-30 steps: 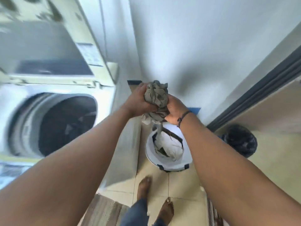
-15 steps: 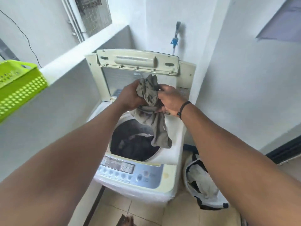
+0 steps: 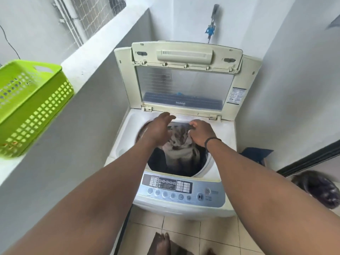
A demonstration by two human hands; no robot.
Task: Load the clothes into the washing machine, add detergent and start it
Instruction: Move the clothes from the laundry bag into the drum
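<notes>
With our left hand (image 3: pixel 159 128) released and right hand (image 3: pixel 201 133) pinching the grey garment (image 3: pixel 177 144) over the drum (image 3: pixel 200 162), we are mid-loading; detergent and start remain.

Just one view here, head-mounted and wide-angle, looking forward and steeply down from standing height at the top-loading washing machine (image 3: pixel 184 197) with its lid (image 3: pixel 185 78) up. Pretty close (both forearms stretch in from the bottom corners). Frame edges catch the green basket (image 3: pixel 31 105) at left and floor tiles (image 3: pixel 217 234) below.

White walls (image 3: pixel 294 89), beige tiled floor (image 3: pixel 211 234)
</notes>
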